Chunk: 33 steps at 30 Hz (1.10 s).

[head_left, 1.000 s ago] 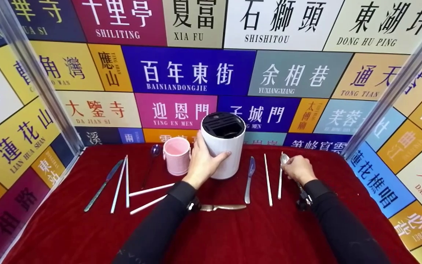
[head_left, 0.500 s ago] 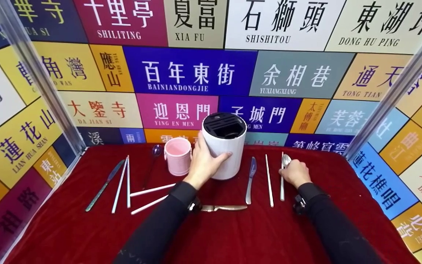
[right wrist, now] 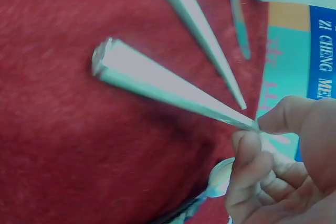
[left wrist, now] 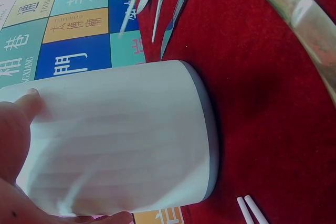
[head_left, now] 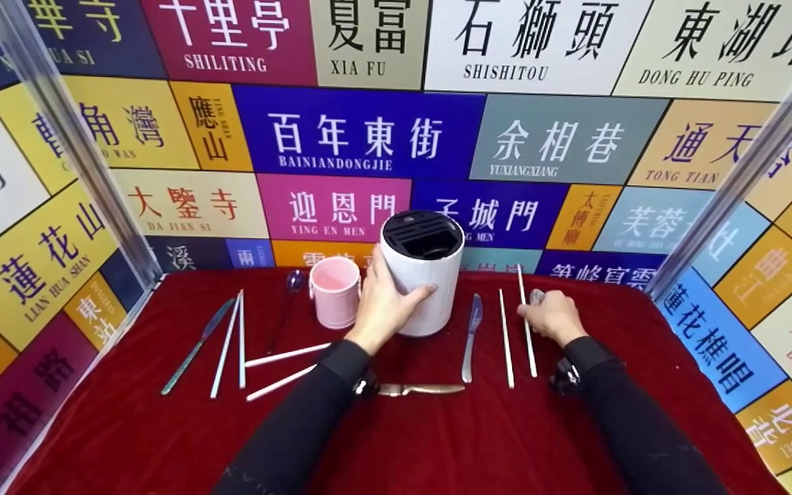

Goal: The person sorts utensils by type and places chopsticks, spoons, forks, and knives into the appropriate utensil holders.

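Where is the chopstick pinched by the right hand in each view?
Head: chopstick, right of centre.
Left wrist: chopstick, near the top, left of centre, blurred.
Right wrist: chopstick, across the middle, into the fingers.
Shared landmark: white container, respectively centre, mostly left, top right corner.

Six chopsticks (head_left: 529, 349); two spoons (head_left: 294, 280); one cup (head_left: 335, 304); one canister (head_left: 432, 295)

Colourful sign wall (head_left: 361, 165) behind red cloth (head_left: 471, 447)

The backdrop (head_left: 406, 165) bears "SHILITING", "SHISHITOU" and "BAINIANDONGJIE", among others.
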Each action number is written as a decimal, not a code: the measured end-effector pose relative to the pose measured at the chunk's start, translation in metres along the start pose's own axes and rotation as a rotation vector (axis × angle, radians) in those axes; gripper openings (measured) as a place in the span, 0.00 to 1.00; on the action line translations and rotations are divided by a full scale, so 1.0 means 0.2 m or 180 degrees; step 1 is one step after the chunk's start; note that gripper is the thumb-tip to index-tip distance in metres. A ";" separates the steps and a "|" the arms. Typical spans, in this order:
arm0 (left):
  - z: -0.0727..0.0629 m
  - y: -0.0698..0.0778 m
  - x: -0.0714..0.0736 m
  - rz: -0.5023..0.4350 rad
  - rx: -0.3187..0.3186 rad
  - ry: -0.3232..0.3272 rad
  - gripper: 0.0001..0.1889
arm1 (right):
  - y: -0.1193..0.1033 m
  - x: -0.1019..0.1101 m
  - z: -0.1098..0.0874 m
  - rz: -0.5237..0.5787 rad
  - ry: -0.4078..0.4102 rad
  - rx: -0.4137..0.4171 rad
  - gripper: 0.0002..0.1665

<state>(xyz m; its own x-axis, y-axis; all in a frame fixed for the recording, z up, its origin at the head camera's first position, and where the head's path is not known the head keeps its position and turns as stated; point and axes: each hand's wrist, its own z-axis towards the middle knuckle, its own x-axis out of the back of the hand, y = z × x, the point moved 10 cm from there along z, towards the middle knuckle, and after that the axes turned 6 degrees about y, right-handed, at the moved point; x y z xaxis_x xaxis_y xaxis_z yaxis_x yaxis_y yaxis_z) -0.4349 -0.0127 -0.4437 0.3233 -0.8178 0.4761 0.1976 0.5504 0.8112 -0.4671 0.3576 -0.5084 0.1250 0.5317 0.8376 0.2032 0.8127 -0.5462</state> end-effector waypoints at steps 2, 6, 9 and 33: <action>0.00 0.00 0.00 -0.0018 0.0006 -0.0004 0.68 | -0.04 0.02 0.00 0.0146 0.0024 0.0060 0.15; -0.01 0.01 0.00 -0.0036 0.0015 -0.0011 0.68 | -0.15 0.09 0.00 0.0491 0.0056 0.0253 0.12; -0.01 0.01 0.00 -0.0038 0.0011 -0.0015 0.68 | -0.26 0.17 -0.03 0.0604 0.0167 0.0493 0.16; -0.01 0.01 0.01 -0.0082 0.0021 -0.0036 0.68 | -1.16 0.77 -0.48 0.1796 0.1538 0.2087 0.06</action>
<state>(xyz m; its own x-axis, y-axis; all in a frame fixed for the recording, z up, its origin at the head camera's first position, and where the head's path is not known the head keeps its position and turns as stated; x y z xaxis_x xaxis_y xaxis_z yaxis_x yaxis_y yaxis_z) -0.4316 -0.0127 -0.4421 0.3075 -0.8335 0.4589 0.1995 0.5281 0.8254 -0.4020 0.2283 -0.2511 0.4504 0.8456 0.2865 -0.5677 0.5189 -0.6391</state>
